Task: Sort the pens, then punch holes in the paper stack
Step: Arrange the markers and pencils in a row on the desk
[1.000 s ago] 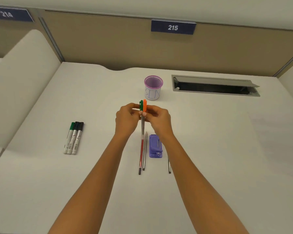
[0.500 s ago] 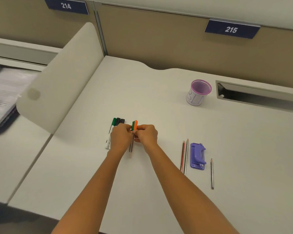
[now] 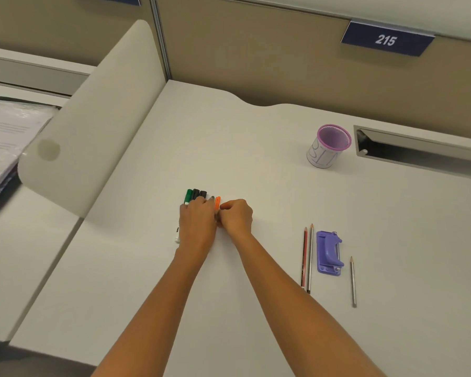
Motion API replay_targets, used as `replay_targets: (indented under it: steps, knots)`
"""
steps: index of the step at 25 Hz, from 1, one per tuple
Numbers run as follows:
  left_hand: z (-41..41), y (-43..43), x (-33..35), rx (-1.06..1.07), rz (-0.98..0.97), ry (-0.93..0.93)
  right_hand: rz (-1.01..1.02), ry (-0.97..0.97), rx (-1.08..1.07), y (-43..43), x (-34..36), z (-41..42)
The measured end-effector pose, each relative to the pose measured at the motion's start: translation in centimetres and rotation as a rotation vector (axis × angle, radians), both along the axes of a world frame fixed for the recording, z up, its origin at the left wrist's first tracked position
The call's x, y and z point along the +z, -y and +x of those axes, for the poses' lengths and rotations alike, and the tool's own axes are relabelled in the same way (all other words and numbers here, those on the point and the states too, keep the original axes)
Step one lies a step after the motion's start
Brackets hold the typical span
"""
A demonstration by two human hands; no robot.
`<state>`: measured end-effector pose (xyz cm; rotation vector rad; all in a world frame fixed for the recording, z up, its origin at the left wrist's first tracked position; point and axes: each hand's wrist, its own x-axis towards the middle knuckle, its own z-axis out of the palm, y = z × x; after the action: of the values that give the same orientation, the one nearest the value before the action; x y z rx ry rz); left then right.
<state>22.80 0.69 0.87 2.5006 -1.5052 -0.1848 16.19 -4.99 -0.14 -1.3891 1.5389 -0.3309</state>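
Three white markers (image 3: 195,194) with one green and two black caps lie side by side on the white desk (image 3: 256,164). My left hand (image 3: 197,223) lies over their barrels. Right beside them an orange-capped pen (image 3: 217,203) and a green-capped one, mostly hidden, rest low at the desk, pinched between both hands. My right hand (image 3: 235,216) is curled on the orange pen's barrel. Two pencils (image 3: 307,257) lie left of a purple hole punch (image 3: 329,253), and a third pencil (image 3: 352,281) lies to its right. A paper stack (image 3: 3,137) sits on the neighbouring desk, far left.
A purple-rimmed mesh cup (image 3: 328,146) stands at the back right, next to a recessed cable slot (image 3: 419,151). A rounded beige divider (image 3: 93,123) separates this desk from the left one. Brown partition panels with a "215" sign (image 3: 386,39) close the back.
Both hands carried the orange and green capped pens from the desk's middle leftward and down, to rest beside the three markers. My view swung left and down with them.
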Motion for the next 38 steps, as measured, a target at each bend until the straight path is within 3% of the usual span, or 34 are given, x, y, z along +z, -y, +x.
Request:
replay_targets:
  steps: [3,7,18,21,25,28,32,38]
  knots:
    - [1.0,-1.3,-0.2,0.16,-0.133,-0.116,0.031,0.001,-0.051,-0.1,-0.3,0.4]
    - [2.5,-2.6,-0.5,0.308,-0.066,-0.234,0.038,0.004,-0.049,-0.4,-0.5,1.2]
    - [3.2,-3.3,-0.1,0.301,-0.084,-0.283,0.001,0.025,-0.058,-1.4,-0.5,1.5]
    - [2.5,-3.4,0.3,0.311,-0.142,-0.2,-0.02,0.027,-0.061,-1.5,-0.2,0.0]
    - [-2.1,-2.4,1.0,0.13,-0.239,-0.215,-0.134,0.017,-0.091,-1.0,1.0,-5.2]
    - [-8.1,-1.0,0.7,-0.01,-0.098,-0.37,-0.263,-0.103,-0.097,0.0,2.4,-10.3]
    - [-15.4,0.4,-0.1,-0.08,0.138,-0.425,-0.35,-0.182,-0.182,1.2,3.7,-17.2]
    - [-19.9,1.5,-0.2,-0.02,0.222,-0.396,-0.265,-0.352,-0.258,1.8,2.9,-26.3]
